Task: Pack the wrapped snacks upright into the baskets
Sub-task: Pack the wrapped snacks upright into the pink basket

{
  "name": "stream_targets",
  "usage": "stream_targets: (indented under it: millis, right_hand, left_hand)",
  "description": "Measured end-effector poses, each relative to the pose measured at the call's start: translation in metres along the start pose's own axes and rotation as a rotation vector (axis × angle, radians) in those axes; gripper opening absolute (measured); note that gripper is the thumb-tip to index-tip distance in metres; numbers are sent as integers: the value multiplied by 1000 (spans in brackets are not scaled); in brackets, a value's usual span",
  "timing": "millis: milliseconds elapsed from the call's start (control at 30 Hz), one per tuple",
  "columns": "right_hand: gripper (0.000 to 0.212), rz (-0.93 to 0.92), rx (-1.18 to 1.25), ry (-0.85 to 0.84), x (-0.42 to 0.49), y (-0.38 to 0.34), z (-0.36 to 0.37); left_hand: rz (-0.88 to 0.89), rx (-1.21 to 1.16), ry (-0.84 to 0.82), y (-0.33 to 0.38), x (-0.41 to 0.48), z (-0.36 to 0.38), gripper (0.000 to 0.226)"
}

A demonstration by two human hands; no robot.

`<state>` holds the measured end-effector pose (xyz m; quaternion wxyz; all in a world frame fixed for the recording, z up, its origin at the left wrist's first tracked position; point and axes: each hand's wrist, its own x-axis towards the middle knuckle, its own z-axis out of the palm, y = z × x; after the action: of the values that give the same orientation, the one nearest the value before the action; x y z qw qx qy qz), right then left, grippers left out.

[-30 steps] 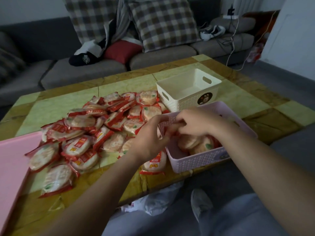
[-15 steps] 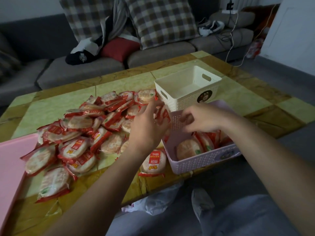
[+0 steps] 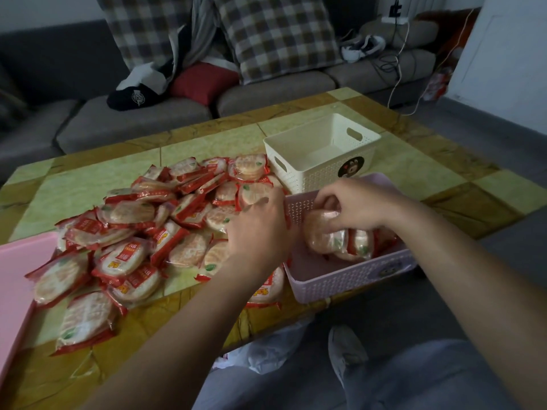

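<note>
A heap of red-and-clear wrapped round snacks [image 3: 148, 232] covers the middle of the green and yellow table [image 3: 88, 179]. At the near right edge stands a pink basket [image 3: 349, 282] with a few snacks upright at its right side. My right hand [image 3: 355, 205] is over this basket, fingers closed on a wrapped snack [image 3: 322, 232] that it holds upright inside. My left hand [image 3: 260, 229] lies on the right edge of the heap, fingers spread over a snack, next to the basket's left wall. A white basket [image 3: 319, 155] stands empty behind the pink one.
A pink tray or lid [image 3: 14, 276] lies at the table's left edge. Behind the table runs a grey sofa [image 3: 133, 119] with checked cushions, a red cushion and a black cap. My knees and a white plastic bag [image 3: 266, 353] are below the near edge.
My right hand has taken a snack down into the pink basket. My left hand has dropped from the far end of the heap to its right edge by the basket.
</note>
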<state>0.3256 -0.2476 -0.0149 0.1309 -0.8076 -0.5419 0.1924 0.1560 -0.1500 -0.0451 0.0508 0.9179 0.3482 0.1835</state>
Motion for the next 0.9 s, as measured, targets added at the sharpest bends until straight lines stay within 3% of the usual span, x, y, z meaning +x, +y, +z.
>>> stream_targets:
  millis: [233,367,433,533,700,833,900]
  right_hand:
    - [38,26,-62,251,19,-21,32]
    - [25,113,209,210,28,-24,39]
    - [17,137,298,181,30,-25,38]
    - [18,204,438,150,31,-28,32]
    - [24,357,641,124,29,-31,28]
    - [16,352,1000,-96,23,-33,22]
    - [21,336,909,-58,16,-26,16]
  left_hand:
    - [-60,117,-54,3,5,2,40]
    - [-53,2,-184,-7,12,-7,43]
    - [31,-50,-215,-15,15,-10,44]
    - [168,-71,-283,-17,15,-9,69]
    - [201,-96,-428,-9,13,-5,96]
    - [218,10,-411,-3,18,-6,92]
    - [235,75,-389,-3,19,-6,82]
